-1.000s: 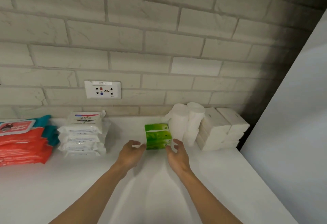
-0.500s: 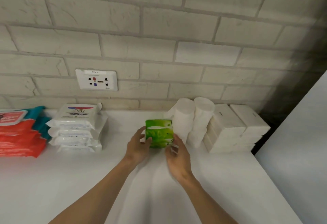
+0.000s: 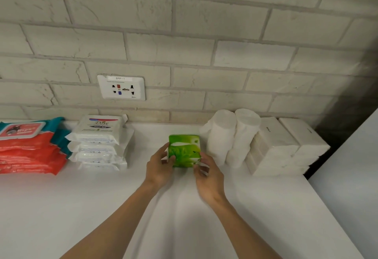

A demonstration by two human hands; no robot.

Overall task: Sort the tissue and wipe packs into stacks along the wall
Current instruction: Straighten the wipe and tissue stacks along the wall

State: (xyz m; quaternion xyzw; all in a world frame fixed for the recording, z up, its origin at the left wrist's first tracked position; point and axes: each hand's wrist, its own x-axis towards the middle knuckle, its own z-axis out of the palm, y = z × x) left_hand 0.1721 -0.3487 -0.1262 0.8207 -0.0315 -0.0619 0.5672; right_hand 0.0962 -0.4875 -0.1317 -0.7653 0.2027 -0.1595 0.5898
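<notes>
A small stack of green tissue packs [image 3: 185, 148] stands on the white counter [image 3: 102, 207] a little out from the brick wall. My left hand [image 3: 159, 166] grips its left side with thumb and fingers curled round the edge. My right hand [image 3: 208, 174] holds the right front corner of the same stack. To the left sit a stack of white Dove wipe packs [image 3: 98, 142] and a stack of red wipe packs [image 3: 26, 148]. To the right stand two white tissue rolls [image 3: 231, 136] and two stacks of white tissue packs [image 3: 286, 146].
A wall socket [image 3: 121, 87] is set in the brick wall above the Dove packs. A white panel [image 3: 351, 177] bounds the counter on the right. Bare counter lies between the Dove stack and the green stack.
Both hands closed in from beside the green stack onto its sides. The stack has shifted slightly toward the wall, and my view moved closer.
</notes>
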